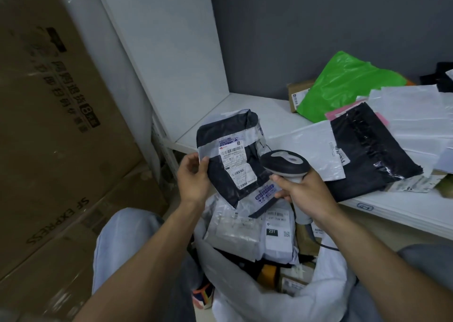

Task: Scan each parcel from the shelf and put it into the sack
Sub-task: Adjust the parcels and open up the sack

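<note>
My left hand (193, 174) pinches the left edge of a black taped parcel (232, 160) with white barcode labels, held above the sack. My right hand (301, 191) grips the handle of a grey handheld scanner (284, 164), whose head sits right beside the parcel's labels; its fingertips also touch the parcel's lower right edge. Below them the white sack (247, 294) stands open between my knees, with several parcels inside, among them a white one marked 231 (277, 238). On the white shelf (252, 108) lie more parcels: a black one (367, 155), a green bag (343, 84), white bags (416, 111).
Large brown cardboard boxes (56, 125) are stacked on the left, close to my left knee. The shelf's white side panel (166, 52) rises behind the held parcel. A small brown box (297, 93) sits at the back of the shelf. The scanner's cable (326, 245) runs down over the sack.
</note>
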